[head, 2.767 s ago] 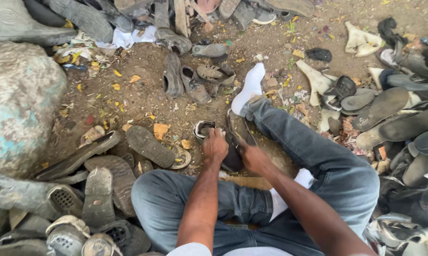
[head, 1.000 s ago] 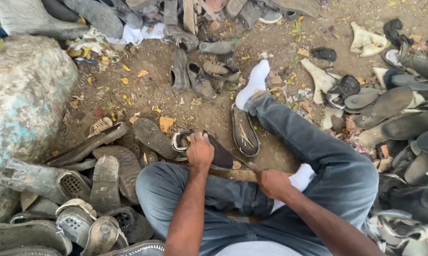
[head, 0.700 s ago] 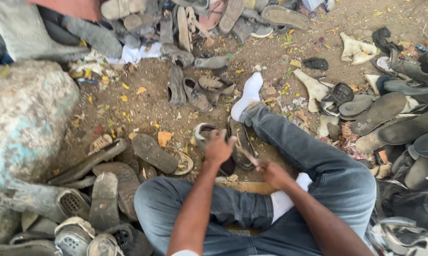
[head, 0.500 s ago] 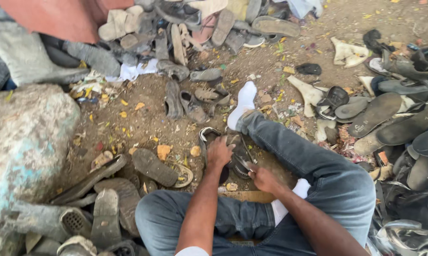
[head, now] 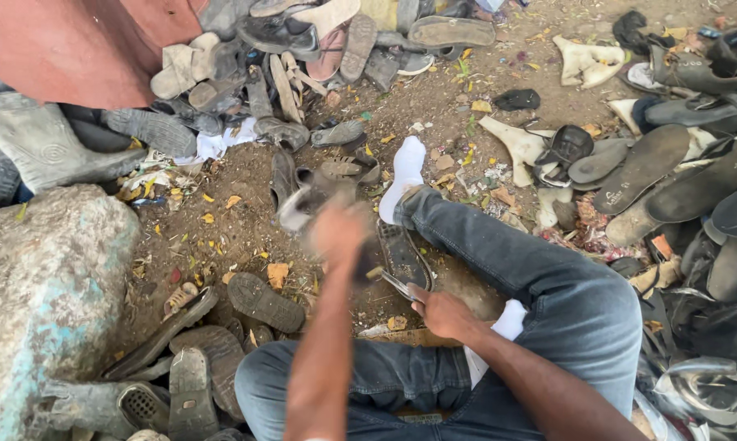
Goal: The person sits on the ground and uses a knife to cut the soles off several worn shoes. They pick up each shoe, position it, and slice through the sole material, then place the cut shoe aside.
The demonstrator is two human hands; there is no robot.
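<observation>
My left hand (head: 340, 235) is raised and blurred by motion, gripping a worn grey shoe piece (head: 301, 209) above the dirt. By my knee, my right hand (head: 443, 312) is closed on a small metal blade (head: 399, 286) that points toward a dark flat shoe sole (head: 403, 255). The sole lies on the ground beside my outstretched leg in blue jeans (head: 515, 261), which ends in a white sock (head: 407, 167).
A large grey rock (head: 46, 302) stands at the left. Old soles and shoes (head: 221, 343) lie by my left knee. More sandals and soles (head: 670, 171) are heaped at the right, and another shoe pile (head: 319, 41) lies at the top. Red cloth (head: 66, 49) fills the top left.
My left hand has lifted off the dark sole and swung up and left with a shoe piece, now blurred. My right hand stays by the knee with the blade. The view tilted upward.
</observation>
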